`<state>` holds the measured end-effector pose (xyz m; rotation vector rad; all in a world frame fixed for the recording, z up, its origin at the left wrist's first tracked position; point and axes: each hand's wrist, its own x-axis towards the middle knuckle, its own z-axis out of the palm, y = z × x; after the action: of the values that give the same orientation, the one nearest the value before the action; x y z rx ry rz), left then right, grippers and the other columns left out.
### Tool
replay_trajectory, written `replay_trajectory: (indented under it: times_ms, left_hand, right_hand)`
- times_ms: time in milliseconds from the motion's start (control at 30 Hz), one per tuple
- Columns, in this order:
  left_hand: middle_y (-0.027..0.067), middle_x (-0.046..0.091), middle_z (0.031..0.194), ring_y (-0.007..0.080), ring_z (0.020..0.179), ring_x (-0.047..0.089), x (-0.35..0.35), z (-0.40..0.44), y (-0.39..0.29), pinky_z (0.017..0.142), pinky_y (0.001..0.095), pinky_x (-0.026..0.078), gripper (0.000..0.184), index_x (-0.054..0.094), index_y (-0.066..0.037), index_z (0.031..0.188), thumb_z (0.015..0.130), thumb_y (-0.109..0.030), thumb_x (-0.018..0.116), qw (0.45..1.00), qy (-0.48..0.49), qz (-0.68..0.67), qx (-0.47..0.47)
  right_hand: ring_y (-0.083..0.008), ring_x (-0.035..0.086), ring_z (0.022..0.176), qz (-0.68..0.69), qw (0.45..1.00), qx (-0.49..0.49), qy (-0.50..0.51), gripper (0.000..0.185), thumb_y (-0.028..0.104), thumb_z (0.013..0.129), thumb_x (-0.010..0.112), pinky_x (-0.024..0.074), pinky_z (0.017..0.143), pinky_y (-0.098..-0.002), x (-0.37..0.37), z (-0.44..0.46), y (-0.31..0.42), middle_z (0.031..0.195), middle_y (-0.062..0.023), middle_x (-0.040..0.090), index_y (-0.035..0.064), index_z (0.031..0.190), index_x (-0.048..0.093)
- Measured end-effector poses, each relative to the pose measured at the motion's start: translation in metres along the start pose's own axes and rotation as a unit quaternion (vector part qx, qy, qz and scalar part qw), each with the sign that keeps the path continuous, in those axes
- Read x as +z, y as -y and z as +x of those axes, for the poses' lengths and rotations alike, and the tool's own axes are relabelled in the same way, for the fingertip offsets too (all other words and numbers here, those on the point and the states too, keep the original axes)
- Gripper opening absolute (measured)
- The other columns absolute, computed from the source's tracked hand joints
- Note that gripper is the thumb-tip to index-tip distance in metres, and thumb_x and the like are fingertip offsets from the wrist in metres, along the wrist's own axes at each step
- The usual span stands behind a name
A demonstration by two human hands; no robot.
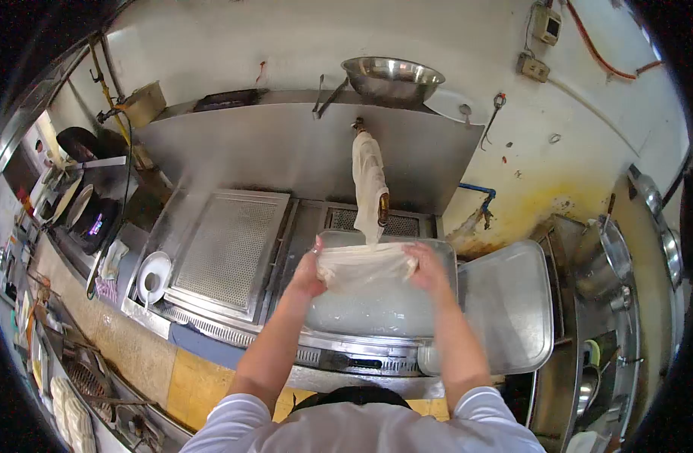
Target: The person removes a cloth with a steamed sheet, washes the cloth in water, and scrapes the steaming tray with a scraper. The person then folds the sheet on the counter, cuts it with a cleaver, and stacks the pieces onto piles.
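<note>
My left hand (310, 273) and my right hand (428, 266) grip the two ends of a pale, cream-coloured stretched bundle (365, 266). Folds or strands run across it; whether it is cloth or noodles I cannot tell. It hangs over a clear rectangular tub (376, 326) with cloudy liquid inside. Just above, a pale cloth (367, 170) is wrapped along a wall tap, and its lower tip reaches the bundle's upper edge. A brass spout end (384, 209) shows beside that cloth.
A translucent tray (509, 309) lies right of the tub. Left is a perforated metal panel (229, 245), then a white plate (154, 273) with a ladle. A steel bowl (392, 79) sits on the back ledge. Pots (603, 260) stand far right, a pan (84, 208) far left.
</note>
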<state>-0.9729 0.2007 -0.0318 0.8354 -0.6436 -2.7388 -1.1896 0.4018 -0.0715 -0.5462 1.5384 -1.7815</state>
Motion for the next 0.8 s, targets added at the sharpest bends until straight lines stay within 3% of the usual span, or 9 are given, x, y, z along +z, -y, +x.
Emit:
replay_trajectory:
  times_ms: [100,267,367,433,467,600,667,700,800]
  left_hand:
    - [0.0121,0.063,0.122,0.026,0.103,0.065,-0.03,0.053,0.04,0.086,0.0409,0.055,0.042,0.056,-0.002,0.129,0.101,-0.033,0.053,0.999,-0.017,-0.026,-0.009]
    - [0.009,0.065,0.114,0.0209,0.1,0.065,-0.082,0.141,0.099,0.082,0.0354,0.054,0.032,0.058,-0.004,0.125,0.101,-0.024,0.053,0.866,0.461,-0.171,0.093]
    - [0.0082,0.068,0.097,0.0228,0.085,0.067,-0.045,0.092,0.089,0.076,0.0353,0.054,0.029,0.064,-0.004,0.114,0.091,-0.023,0.062,0.957,0.249,0.027,0.146]
    - [0.0095,0.069,0.092,0.0251,0.082,0.067,-0.006,0.083,0.077,0.076,0.0363,0.054,0.033,0.066,-0.003,0.111,0.084,-0.021,0.069,0.999,0.036,0.023,-0.017]
    - [0.0106,0.069,0.093,0.0261,0.083,0.068,-0.014,0.088,0.075,0.076,0.0374,0.054,0.035,0.065,-0.002,0.112,0.083,-0.02,0.069,0.987,0.077,0.13,0.062]
    - [0.015,0.069,0.094,0.0289,0.087,0.068,-0.028,0.084,0.051,0.075,0.0408,0.054,0.04,0.063,-0.001,0.117,0.08,-0.014,0.071,0.686,0.118,0.56,0.449]
    - [0.016,0.069,0.1,0.0294,0.094,0.068,-0.021,0.084,0.029,0.081,0.0402,0.053,0.043,0.064,-0.002,0.118,0.077,-0.01,0.073,0.689,0.062,0.579,0.432]
    - [0.0159,0.069,0.106,0.0295,0.1,0.067,-0.026,0.096,0.019,0.088,0.039,0.052,0.046,0.065,-0.004,0.119,0.074,-0.008,0.075,0.816,0.029,0.491,0.303]
    - [0.0162,0.069,0.105,0.0278,0.095,0.068,-0.008,0.067,0.001,0.08,0.0405,0.053,0.036,0.069,-0.002,0.114,0.08,-0.014,0.072,0.875,-0.044,0.421,0.235]
  right_hand:
    - [-0.0248,0.068,0.085,0.308,0.951,-0.016,0.023,0.04,0.031,0.088,0.072,0.0534,0.076,-0.0384,0.082,-0.002,-0.008,0.096,-0.0114,0.071,-0.0029,0.109,0.067]
    - [-0.0296,0.066,0.064,-0.251,0.945,-0.205,-0.049,0.023,0.022,0.091,0.062,0.0502,0.061,-0.0414,0.161,-0.033,-0.007,0.074,-0.0147,0.07,0.0013,0.085,0.068]
    - [-0.0418,0.062,0.069,-0.316,0.882,-0.315,-0.155,0.032,0.033,0.088,0.063,0.0492,0.063,-0.0482,0.119,0.006,-0.043,0.076,-0.0203,0.066,0.0042,0.074,0.064]
    - [-0.0427,0.063,0.071,-0.319,0.884,-0.29,-0.181,0.034,0.032,0.09,0.061,0.0481,0.062,-0.0495,0.118,0.002,-0.023,0.075,-0.0217,0.065,0.0032,0.073,0.063]
    - [-0.0406,0.062,0.068,-0.329,0.882,-0.285,-0.181,0.033,0.031,0.093,0.06,0.048,0.061,-0.0475,0.122,0.004,-0.022,0.073,-0.0216,0.065,0.0021,0.076,0.064]
    - [-0.0373,0.062,0.067,-0.333,0.906,-0.178,-0.19,0.034,0.032,0.098,0.059,0.0494,0.063,-0.0419,0.096,0.032,-0.044,0.077,-0.0211,0.067,-0.0005,0.09,0.066]
    - [-0.0379,0.063,0.075,-0.309,0.926,-0.147,-0.159,0.036,0.035,0.097,0.06,0.0508,0.07,-0.0408,0.074,0.033,-0.05,0.086,-0.0208,0.068,-0.0005,0.096,0.066]
    - [-0.0381,0.064,0.079,-0.295,0.933,-0.165,-0.124,0.036,0.035,0.097,0.061,0.0513,0.074,-0.0405,0.07,0.022,-0.049,0.091,-0.0207,0.068,-0.0004,0.099,0.066]
    - [-0.0388,0.062,0.102,-0.466,0.875,-0.128,0.012,0.039,0.036,0.091,0.067,0.0506,0.089,-0.0431,0.072,-0.036,0.012,0.108,-0.0219,0.065,0.0038,0.112,0.066]
